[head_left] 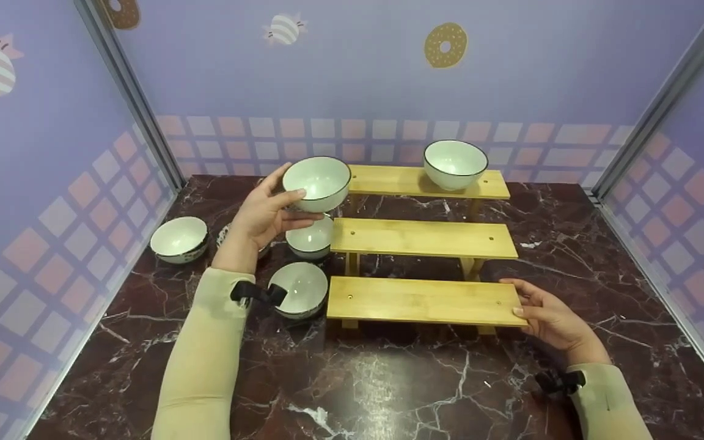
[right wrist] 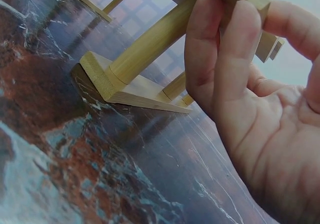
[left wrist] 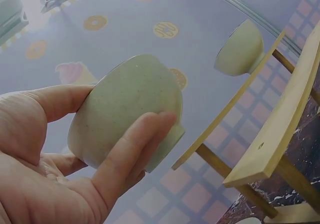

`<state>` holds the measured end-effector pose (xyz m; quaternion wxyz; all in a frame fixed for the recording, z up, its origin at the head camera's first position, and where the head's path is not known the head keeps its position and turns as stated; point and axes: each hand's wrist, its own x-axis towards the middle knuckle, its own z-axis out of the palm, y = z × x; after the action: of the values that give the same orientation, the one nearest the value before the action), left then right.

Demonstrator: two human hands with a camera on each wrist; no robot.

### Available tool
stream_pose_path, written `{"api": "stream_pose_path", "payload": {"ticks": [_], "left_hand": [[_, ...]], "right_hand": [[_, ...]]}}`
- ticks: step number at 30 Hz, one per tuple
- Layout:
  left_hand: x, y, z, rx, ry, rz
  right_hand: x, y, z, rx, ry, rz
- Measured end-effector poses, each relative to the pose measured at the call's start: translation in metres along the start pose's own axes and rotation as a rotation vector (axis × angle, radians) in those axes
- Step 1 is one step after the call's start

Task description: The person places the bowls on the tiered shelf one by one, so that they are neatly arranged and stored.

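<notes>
My left hand [head_left: 261,212] grips a pale green bowl [head_left: 321,183] with a dark rim, thumb at its rim and fingers beneath. In the head view the bowl is beside the left end of the top shelf of a three-step wooden rack [head_left: 422,238]. The left wrist view shows the held bowl [left wrist: 130,103] tilted, its foot toward the rack. At the right end of the lowest shelf, my right hand [head_left: 550,318] pinches the board between thumb and fingers. A similar bowl [head_left: 454,164] stands upright on the top shelf's right side.
Left of the rack, bowls stand on the dark marble table [head_left: 388,391]: a front one [head_left: 299,290], one behind it [head_left: 310,239] and one farther left [head_left: 179,239]. Another is mostly hidden behind my left wrist. Patterned panels [head_left: 364,73] enclose the back and sides.
</notes>
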<state>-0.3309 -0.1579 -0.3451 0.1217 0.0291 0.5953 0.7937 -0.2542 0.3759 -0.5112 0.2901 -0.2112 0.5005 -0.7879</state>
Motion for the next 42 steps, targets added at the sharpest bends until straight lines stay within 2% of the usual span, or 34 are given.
{"api": "stream_pose_path", "payload": {"ticks": [14, 19, 26, 33, 42], "left_hand": [[0.042, 0.006, 0.042, 0.007, 0.024, 0.005], [0.056, 0.004, 0.055, 0.008, 0.042, -0.016], [0.075, -0.001, 0.075, 0.025, 0.058, -0.009], [0.089, -0.009, 0.089, 0.029, 0.062, 0.006], [0.1, -0.016, 0.099, 0.006, 0.087, -0.004]], "right_hand": [[0.001, 0.0, -0.001, 0.028, -0.018, -0.009], [0.001, 0.001, -0.002, 0.023, -0.028, -0.005], [0.0, 0.001, -0.002, 0.034, -0.041, -0.016], [0.0, 0.001, -0.003, 0.018, -0.05, -0.014], [0.001, 0.001, -0.001, 0.003, -0.036, -0.012]]}}
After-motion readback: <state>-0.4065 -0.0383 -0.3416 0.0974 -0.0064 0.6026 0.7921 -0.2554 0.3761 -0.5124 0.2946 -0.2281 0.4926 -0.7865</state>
